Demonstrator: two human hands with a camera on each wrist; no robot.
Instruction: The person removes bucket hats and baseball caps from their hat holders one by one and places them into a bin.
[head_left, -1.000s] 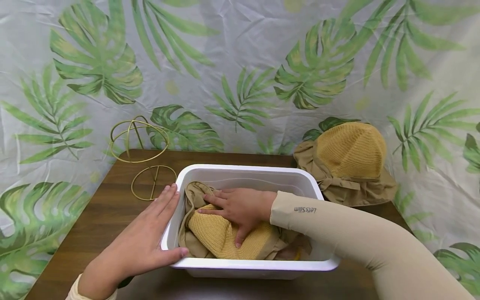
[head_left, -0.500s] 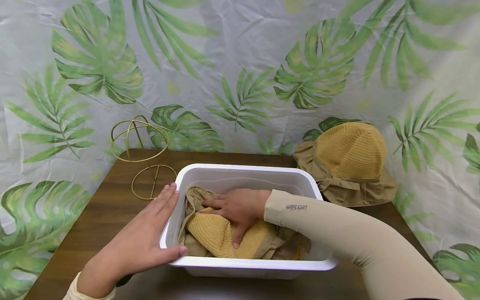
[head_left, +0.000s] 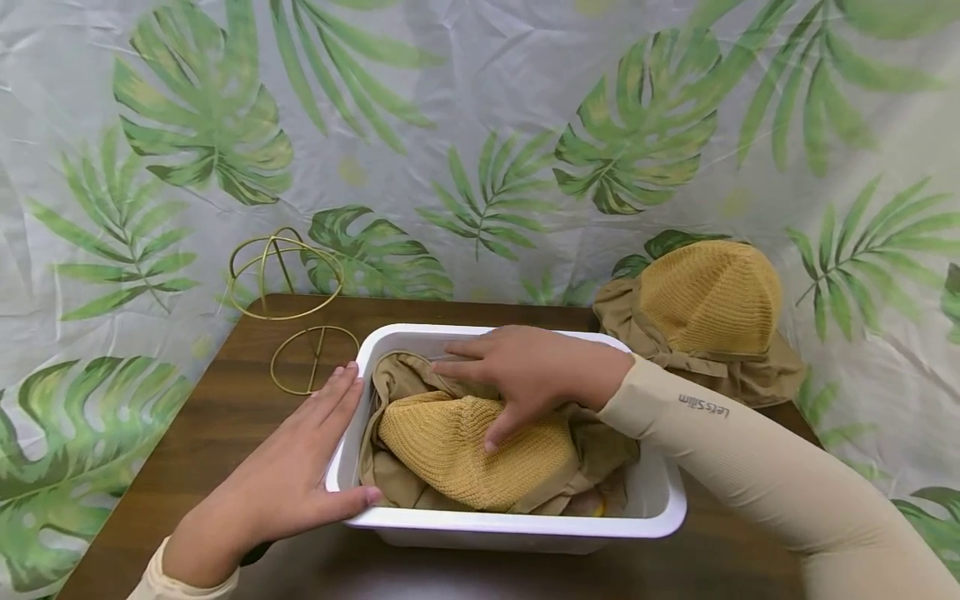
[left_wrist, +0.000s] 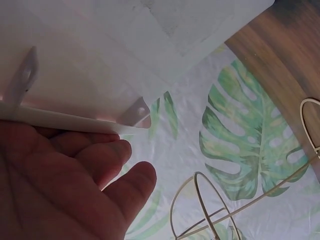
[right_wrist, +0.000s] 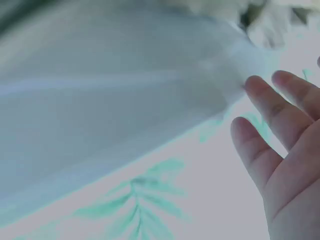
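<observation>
A white plastic bin point(head_left: 510, 523) stands on the table in front of me. Inside it lies a hat point(head_left: 480, 454) with a mustard knitted crown and a tan cloth brim, crumpled against the walls. My left hand point(head_left: 281, 487) rests along the bin's left rim, fingers straight, thumb over the front corner. In the left wrist view, the left fingers point(left_wrist: 107, 160) lie under the rim's edge. My right hand point(head_left: 528, 371) hovers over the hat with fingers spread, holding nothing. The right wrist view shows the right fingers point(right_wrist: 272, 107) extended beside the blurred bin wall point(right_wrist: 110, 115).
At the back right sits a second hat point(head_left: 708, 300), mustard and tan, on the table's corner. A gold wire stand point(head_left: 287, 317) is at the back left, with a gold ring point(head_left: 317, 360) with a crossbar before it. A leaf-print curtain point(head_left: 487, 100) hangs behind the brown table point(head_left: 172, 467).
My right hand has lifted off the hat and moved right. The hat's knitted crown has risen and shows more. The left hand has stayed at the rim.
</observation>
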